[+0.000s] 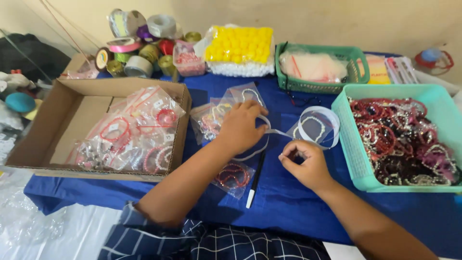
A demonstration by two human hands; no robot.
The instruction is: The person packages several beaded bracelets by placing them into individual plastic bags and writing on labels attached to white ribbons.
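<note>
white tape strip (269, 131) pinched between left hand (240, 127) and right hand (305, 163), above blue cloth (288, 202).

Two hands are at work, the left hand (240, 127) and the right hand (305, 163), over one blue counter (288, 202). There are two plastic baskets, a dark green basket (358, 72) and a larger mint basket (351, 149), one cardboard box (43, 139), one black pen (255, 180) and one bag of yellow balls (239, 45). The bagged bracelets in the box and the ribbon spools (139, 48) overlap too much to count.
</note>
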